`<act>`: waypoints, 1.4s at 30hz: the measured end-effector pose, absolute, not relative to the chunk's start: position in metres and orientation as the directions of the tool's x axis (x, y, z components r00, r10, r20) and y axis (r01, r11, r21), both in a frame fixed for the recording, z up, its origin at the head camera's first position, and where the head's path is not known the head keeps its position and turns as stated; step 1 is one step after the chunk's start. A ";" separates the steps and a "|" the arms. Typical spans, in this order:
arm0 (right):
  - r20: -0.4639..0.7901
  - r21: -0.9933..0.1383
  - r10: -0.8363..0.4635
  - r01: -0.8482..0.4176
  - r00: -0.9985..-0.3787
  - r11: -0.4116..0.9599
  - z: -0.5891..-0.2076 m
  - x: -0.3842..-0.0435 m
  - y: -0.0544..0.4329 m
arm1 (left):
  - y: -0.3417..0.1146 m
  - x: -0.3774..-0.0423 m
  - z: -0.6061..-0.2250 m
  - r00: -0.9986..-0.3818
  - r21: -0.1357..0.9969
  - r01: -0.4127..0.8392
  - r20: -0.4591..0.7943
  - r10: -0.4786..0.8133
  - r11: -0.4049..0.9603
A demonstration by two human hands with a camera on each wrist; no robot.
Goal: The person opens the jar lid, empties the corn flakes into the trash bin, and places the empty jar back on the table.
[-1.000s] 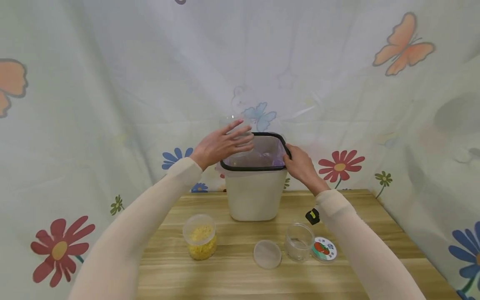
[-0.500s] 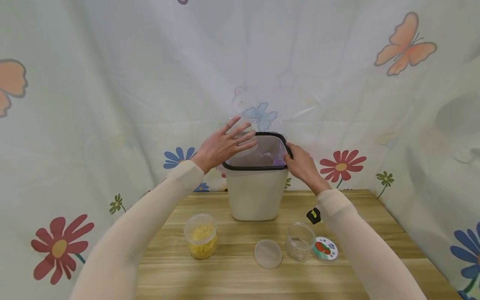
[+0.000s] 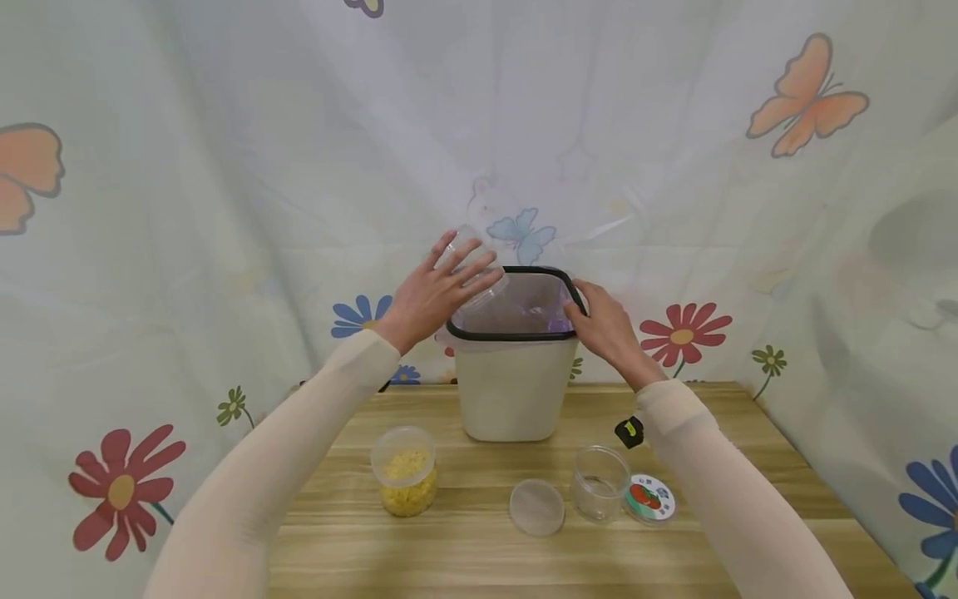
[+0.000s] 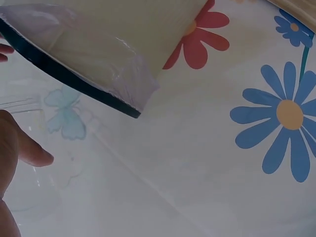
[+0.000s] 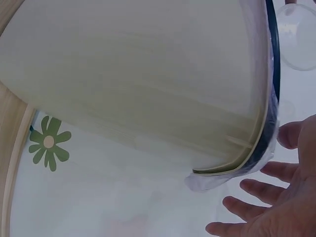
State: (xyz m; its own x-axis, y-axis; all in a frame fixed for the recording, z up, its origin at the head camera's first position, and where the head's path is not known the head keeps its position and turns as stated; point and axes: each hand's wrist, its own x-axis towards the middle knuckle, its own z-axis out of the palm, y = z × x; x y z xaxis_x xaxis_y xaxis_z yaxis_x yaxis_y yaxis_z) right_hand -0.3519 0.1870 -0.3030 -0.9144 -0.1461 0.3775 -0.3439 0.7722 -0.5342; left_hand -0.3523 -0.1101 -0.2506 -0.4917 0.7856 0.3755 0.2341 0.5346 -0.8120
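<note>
My left hand (image 3: pixel 434 295) holds a clear jar (image 4: pixel 34 192) by its side, fingers spread around it. Tilted, the jar has its mouth by the black rim (image 3: pixel 516 337) of a white trash bin (image 3: pixel 512 391). In the head view the hand covers much of the jar; I see no contents in it. My right hand (image 3: pixel 602 320) holds the bin's right rim corner between thumb and forefinger; the other fingers spread loosely outside, as the right wrist view shows. A thin plastic bag (image 5: pixel 202 182) lines the bin and folds over its rim.
On the wooden table (image 3: pixel 464 566) stand a jar of yellow bits (image 3: pixel 407 491) at left and an open clear jar (image 3: pixel 599 491) at right. A translucent lid (image 3: pixel 536 507), a printed round lid (image 3: pixel 649 499) and a small black-and-yellow item (image 3: pixel 630 431) lie nearby. A flowered curtain (image 3: pixel 224 208) hangs behind.
My left hand has shifted slightly left, and the clear jar in it looks more tilted. The right hand stays at the bin's rim. Nothing on the table has moved.
</note>
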 end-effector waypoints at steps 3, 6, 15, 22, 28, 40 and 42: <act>0.403 -0.526 -0.146 -0.359 -0.903 0.771 -0.300 -0.350 0.187 | -0.113 -0.353 -0.250 -0.477 -0.768 0.250 0.432 0.765 0.590; 0.431 -0.516 -0.153 -0.382 -0.889 0.767 -0.296 -0.346 0.187 | -0.115 -0.352 -0.250 -0.474 -0.726 0.268 0.473 0.743 0.633; 0.495 -0.484 -0.179 -0.440 -0.851 0.757 -0.291 -0.327 0.185 | -0.121 -0.348 -0.257 -0.469 -0.586 0.330 0.579 0.667 0.740; 0.561 -0.427 -0.226 -0.513 -0.796 0.745 -0.290 -0.310 0.178 | -0.128 -0.339 -0.266 -0.433 -0.520 0.358 0.644 0.631 0.776; 0.606 -0.406 -0.250 -0.564 -0.755 0.719 -0.290 -0.296 0.174 | -0.132 -0.331 -0.273 -0.429 -0.475 0.373 0.673 0.602 0.797; 0.662 -0.330 -0.311 -0.637 -0.682 0.697 -0.301 -0.266 0.173 | -0.125 -0.307 -0.294 -0.396 -0.335 0.428 0.765 0.507 0.839; 0.676 -0.305 -0.322 -0.649 -0.663 0.697 -0.305 -0.262 0.173 | -0.123 -0.304 -0.297 -0.391 -0.310 0.441 0.778 0.492 0.842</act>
State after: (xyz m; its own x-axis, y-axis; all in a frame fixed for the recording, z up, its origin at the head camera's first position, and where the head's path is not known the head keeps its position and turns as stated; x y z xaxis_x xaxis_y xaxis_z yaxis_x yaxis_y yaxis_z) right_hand -0.2625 0.1727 -0.3048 -0.6628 -0.3220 0.6760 -0.6492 0.6970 -0.3046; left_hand -0.3036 -0.1234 -0.2973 -0.3911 0.4916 0.7781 0.4413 0.8421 -0.3102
